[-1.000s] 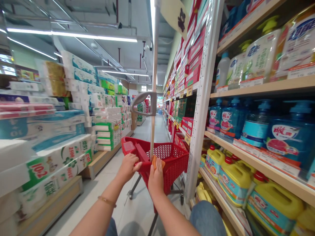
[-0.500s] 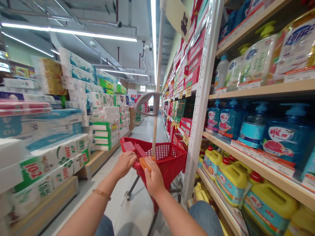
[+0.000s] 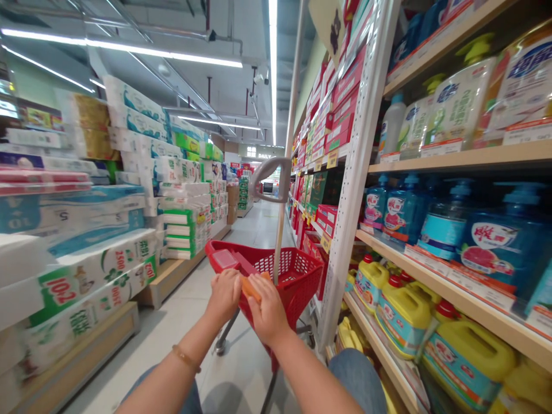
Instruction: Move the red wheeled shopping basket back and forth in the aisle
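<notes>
My left hand (image 3: 225, 294) is closed at the near rim of a red shopping cart (image 3: 297, 305), fingers curled over the handle area. Beside it, my right hand (image 3: 268, 307) is closed over a flat orange piece (image 3: 252, 289), which lies against the cart's handle. Whether that piece is a cloth or part of the handle I cannot tell. Out of the cart's basket rises a long pale pole (image 3: 282, 236), leaning a little to the right. A grey loop handle (image 3: 273, 181) sits on the pole, and the base of the pole is hidden.
Stacked tissue packs (image 3: 99, 276) line the left side on low wooden platforms (image 3: 90, 351). Close on the right stand shelves with blue pump bottles (image 3: 491, 236) and yellow jugs (image 3: 466, 356). A white perforated post (image 3: 351, 167) rises beside the cart. The aisle floor (image 3: 252, 224) runs ahead.
The pole's top has swung to the right, and the cart has shifted slightly left. My right hand's fingers have curled more around the orange piece. Both hands remain at the cart's near rim.
</notes>
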Tool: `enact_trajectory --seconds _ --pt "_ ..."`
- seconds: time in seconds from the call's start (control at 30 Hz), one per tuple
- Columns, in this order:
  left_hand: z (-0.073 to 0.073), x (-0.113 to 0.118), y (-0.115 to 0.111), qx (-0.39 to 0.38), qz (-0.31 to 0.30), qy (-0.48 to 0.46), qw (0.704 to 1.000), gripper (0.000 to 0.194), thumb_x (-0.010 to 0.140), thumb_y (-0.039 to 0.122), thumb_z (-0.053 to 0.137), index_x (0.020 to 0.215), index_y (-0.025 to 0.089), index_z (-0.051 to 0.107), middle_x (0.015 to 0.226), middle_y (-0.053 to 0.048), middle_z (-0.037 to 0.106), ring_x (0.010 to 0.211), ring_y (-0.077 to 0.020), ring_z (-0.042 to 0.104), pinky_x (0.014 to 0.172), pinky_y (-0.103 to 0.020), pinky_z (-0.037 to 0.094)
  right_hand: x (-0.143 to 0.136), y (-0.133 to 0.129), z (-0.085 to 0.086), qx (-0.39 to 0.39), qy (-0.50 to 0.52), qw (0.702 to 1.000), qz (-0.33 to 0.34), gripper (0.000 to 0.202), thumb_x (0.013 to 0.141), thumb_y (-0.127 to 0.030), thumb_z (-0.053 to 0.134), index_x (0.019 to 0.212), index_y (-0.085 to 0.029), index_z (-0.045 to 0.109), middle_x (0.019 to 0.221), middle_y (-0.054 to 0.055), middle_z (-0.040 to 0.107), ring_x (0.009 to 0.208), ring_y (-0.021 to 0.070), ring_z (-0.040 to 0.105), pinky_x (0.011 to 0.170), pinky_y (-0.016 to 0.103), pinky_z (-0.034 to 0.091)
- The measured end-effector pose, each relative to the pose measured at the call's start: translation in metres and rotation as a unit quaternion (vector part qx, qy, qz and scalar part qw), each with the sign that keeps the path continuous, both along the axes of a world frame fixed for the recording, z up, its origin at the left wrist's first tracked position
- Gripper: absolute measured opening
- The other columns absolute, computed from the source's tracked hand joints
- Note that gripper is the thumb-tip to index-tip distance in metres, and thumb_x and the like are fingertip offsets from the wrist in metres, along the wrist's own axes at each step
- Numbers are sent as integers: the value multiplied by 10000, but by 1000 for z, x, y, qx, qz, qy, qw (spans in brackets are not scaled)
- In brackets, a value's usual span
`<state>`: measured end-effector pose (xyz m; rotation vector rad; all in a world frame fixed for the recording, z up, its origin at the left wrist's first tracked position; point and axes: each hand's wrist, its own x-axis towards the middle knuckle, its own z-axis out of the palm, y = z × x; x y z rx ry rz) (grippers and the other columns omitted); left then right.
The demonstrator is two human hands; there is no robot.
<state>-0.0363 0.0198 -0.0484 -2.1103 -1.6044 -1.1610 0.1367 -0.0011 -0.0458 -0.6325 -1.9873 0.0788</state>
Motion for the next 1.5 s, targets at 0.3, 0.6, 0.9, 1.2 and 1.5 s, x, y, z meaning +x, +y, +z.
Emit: enact_trajectory --seconds 0.3,0.6,0.9,1.2,1.5 --pt "34 -25 14 -26 -73 104 992 407 946 338 286 999 222 672 1175 -58 656 1153 -229 538 1000 -416 391 18 -3 1 19 19 998 -54 397 944 -252 381 1292 -201 564 1225 81 638 1186 210 546 1050 429 416" --pt "34 5 4 -27 -19 100 994 402 947 300 274 954 207 665 1075 -73 691 1089 -228 567 940 -389 402 4 -19 -5 74 -66 988 -121 488 942 -307 419 1407 -159 436 1376 116 520 1325 257 398 1108 470 312" --pt "34 -12 19 -45 72 103 991 393 936 334 315 1122 229 645 1218 -69 656 1171 -257 539 980 -439 365 34 6 -4 47 29 980 -194 380 948 -256 380 1260 -167 578 1202 120 636 1158 258 540 1029 490 378" --pt "36 -16 17 -44 18 113 992 414 949 329 297 1173 241 634 1221 -51 662 1126 -213 575 929 -366 426 8 10 -2 58 -59 984 -160 482 921 -285 460 1389 -167 464 1384 106 518 1302 262 438 1083 455 330" --pt "34 2 14 -76 78 132 985 434 940 285 294 1233 159 588 1189 -125 669 1067 -245 630 853 -375 454 5 24 9 4 7 979 -205 375 959 -299 411 1250 -159 603 1269 114 614 1227 264 517 1061 466 350"
